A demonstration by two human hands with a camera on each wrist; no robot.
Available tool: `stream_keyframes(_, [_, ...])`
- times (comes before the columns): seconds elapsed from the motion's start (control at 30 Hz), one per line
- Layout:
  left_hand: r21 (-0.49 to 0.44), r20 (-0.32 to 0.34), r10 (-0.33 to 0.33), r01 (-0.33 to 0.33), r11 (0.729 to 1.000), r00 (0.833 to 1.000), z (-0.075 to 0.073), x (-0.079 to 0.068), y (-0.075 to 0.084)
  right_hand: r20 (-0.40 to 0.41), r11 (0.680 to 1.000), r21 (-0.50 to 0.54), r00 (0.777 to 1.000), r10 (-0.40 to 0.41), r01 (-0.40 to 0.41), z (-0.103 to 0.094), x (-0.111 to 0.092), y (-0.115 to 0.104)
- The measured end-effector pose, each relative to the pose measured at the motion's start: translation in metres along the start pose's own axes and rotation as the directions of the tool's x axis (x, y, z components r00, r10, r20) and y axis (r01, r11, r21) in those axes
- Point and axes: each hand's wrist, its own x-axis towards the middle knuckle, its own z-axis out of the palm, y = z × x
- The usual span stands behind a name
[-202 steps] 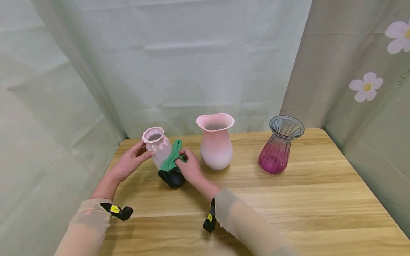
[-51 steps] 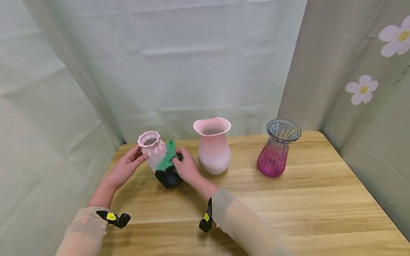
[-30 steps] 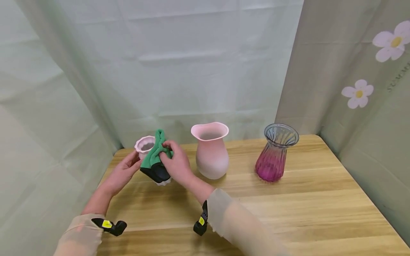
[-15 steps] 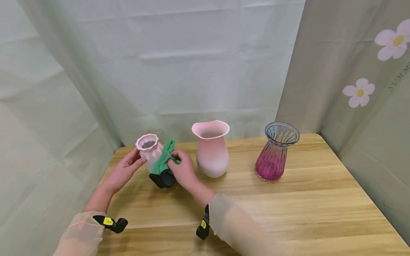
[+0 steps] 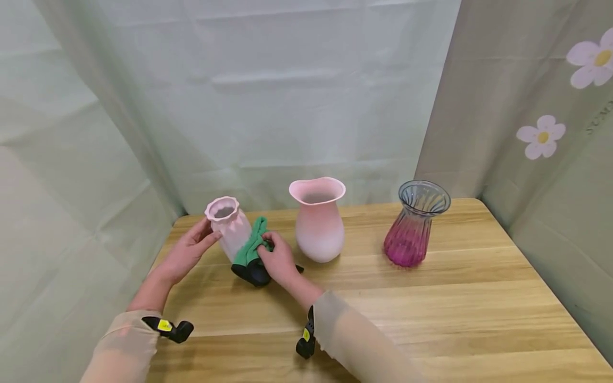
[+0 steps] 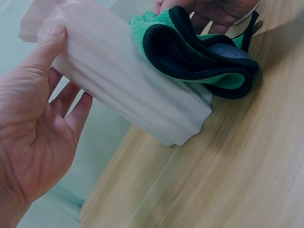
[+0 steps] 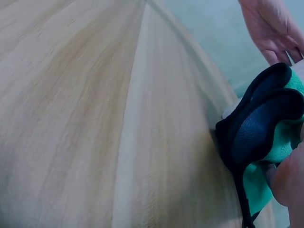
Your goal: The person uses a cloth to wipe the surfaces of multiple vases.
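A small white-and-pink vase [image 5: 233,236] with a scalloped rim leans on the left part of the table. My left hand [image 5: 185,256] holds it near the neck, thumb on the near side and fingers behind. In the left wrist view the ribbed vase [image 6: 118,71] slants, its wavy base low over the wood. My right hand [image 5: 280,261] pinches a folded green cleaning cloth [image 5: 249,252] with dark edging against the vase's lower right side. The cloth [image 7: 254,135] bunches in loops in the right wrist view, where most of the right hand is cut off.
A larger pink-and-white vase [image 5: 320,229] with a flared, wavy mouth stands close right of the right hand. Farther right is a ribbed glass vase [image 5: 407,239], blue-grey above and magenta below. Pale curtains [image 5: 297,106] hang behind and beside the wooden table [image 5: 431,319].
The cloth went up and left across the front of the vase, then came back down and right to its lower side. The left hand has kept its hold near the neck.
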Motion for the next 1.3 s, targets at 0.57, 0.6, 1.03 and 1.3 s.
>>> stream_keyframes(0.57, [-0.006, 0.006, -0.010, 0.010, 1.000, 1.000, 0.001, 0.000, 0.000, -0.016, 0.999, 0.009, 0.998, -0.054, 0.054, -0.008, 0.006, -0.047])
stream_keyframes(0.6, [-0.009, 0.006, -0.007, 0.007, 1.000, 1.000, 0.001, 0.000, 0.000, -0.021, 0.998, 0.008, 0.998, -0.058, 0.058, -0.008, 0.007, -0.051])
stream_keyframes(1.03, [-0.030, 0.019, 0.033, -0.032, 0.999, 0.999, 0.000, 0.004, -0.004, -0.027, 0.992, -0.020, 0.992, -0.127, 0.127, -0.012, 0.013, -0.078])
stream_keyframes(1.3, [-0.044, 0.026, 0.048, -0.047, 0.998, 0.998, -0.001, 0.004, -0.004, -0.025, 0.986, -0.088, 0.989, -0.143, 0.140, -0.011, 0.014, -0.076])
